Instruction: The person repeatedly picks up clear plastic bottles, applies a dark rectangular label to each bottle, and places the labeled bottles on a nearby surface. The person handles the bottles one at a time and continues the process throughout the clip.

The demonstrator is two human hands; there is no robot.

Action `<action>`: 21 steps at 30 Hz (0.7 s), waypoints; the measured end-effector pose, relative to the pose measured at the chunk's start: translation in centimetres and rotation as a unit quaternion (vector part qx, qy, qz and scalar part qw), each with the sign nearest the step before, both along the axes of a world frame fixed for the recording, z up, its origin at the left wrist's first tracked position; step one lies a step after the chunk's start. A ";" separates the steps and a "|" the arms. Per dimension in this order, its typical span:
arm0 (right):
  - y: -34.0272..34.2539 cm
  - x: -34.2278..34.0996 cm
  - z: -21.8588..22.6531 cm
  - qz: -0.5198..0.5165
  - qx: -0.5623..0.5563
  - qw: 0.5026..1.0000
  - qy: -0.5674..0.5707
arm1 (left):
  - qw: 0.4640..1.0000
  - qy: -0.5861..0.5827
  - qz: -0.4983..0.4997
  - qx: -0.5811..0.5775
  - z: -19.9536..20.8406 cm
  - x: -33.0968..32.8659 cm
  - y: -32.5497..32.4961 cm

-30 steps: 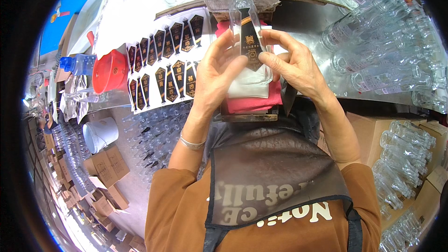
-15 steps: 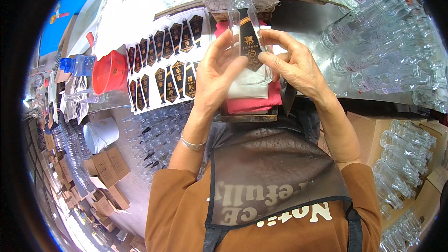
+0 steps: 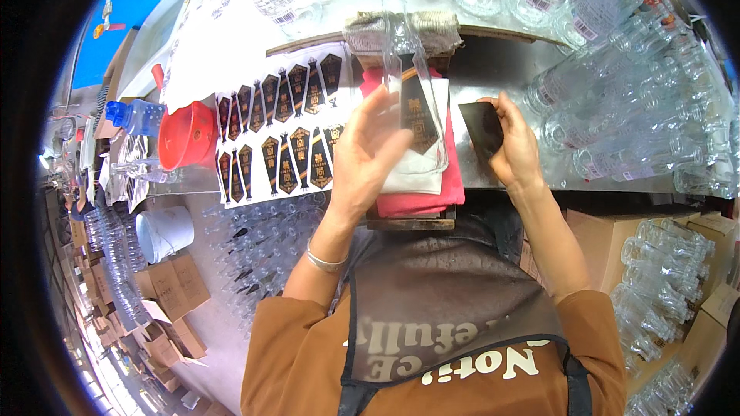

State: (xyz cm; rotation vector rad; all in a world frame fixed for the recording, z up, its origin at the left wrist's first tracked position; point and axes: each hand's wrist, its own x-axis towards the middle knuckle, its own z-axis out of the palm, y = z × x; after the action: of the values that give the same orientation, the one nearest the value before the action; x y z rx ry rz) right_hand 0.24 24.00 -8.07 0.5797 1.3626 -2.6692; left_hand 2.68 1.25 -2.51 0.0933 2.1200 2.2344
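1. Since the clear glass bottle [image 3: 414,92] lies on its side on a white cloth [image 3: 420,173] over a red towel [image 3: 432,196], it's cushioned there and less likely to roll. It sits on a small wooden stand [image 3: 408,222] right in front of the person, neck pointing away.
2. I'd guess it handles like any empty glass bottle: stiff, slick, moderately light, and breakable if it slides off. The body is the safest place to grip, not the thin neck.
3. The left hand [image 3: 370,158] rests against the bottle's left side, fingers loosely spread and curved around the glass, steadying it rather than clamping hard.
4. The right hand [image 3: 512,146] is just beside the bottle, fingers pinched around a flat dark scraper card [image 3: 479,125] held upright on the metal table [image 3: 555,77].
5. A dark pointed label with gold print [image 3: 418,115] is already on the bottle's upper face.
6. To the left lies a white backing sheet [image 3: 281,135] with two rows of the same dark, tie-shaped labels.
7. Further left there's a red plastic bowl [image 3: 189,135] and a blue-capped bottle [image 3: 132,115].
8. Lots of empty clear bottles [image 3: 632,115] are stacked on the right and along the top, with brown cardboard boxes [image 3: 166,285] on the floor lower left.
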 end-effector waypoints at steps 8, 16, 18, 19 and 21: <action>-2.0 -4.2 10.8 0.218 0.387 0.822 0.357 | 1.000 -0.008 0.013 0.008 -0.2 0.4 0.0; -3.9 -7.9 12.5 0.165 0.472 0.717 0.485 | 1.000 -0.006 0.019 -0.005 0.1 0.5 0.2; -3.9 -8.8 11.8 0.090 0.562 0.640 0.517 | 1.000 -0.004 0.021 -0.015 -0.2 0.4 0.2; -3.9 -9.2 11.8 0.063 0.574 0.647 0.498 | 1.000 -0.003 0.023 -0.021 -0.3 0.3 0.1; -3.8 -9.1 12.3 0.092 0.564 0.646 0.505 | 1.000 -0.002 0.025 -0.014 -0.4 0.4 0.1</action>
State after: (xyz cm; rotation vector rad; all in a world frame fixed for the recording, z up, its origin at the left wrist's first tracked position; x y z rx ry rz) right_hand -8.91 20.17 4.28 -1.2332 3.0253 -1.4921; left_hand 3.07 1.36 -2.95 0.0353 2.1755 2.2283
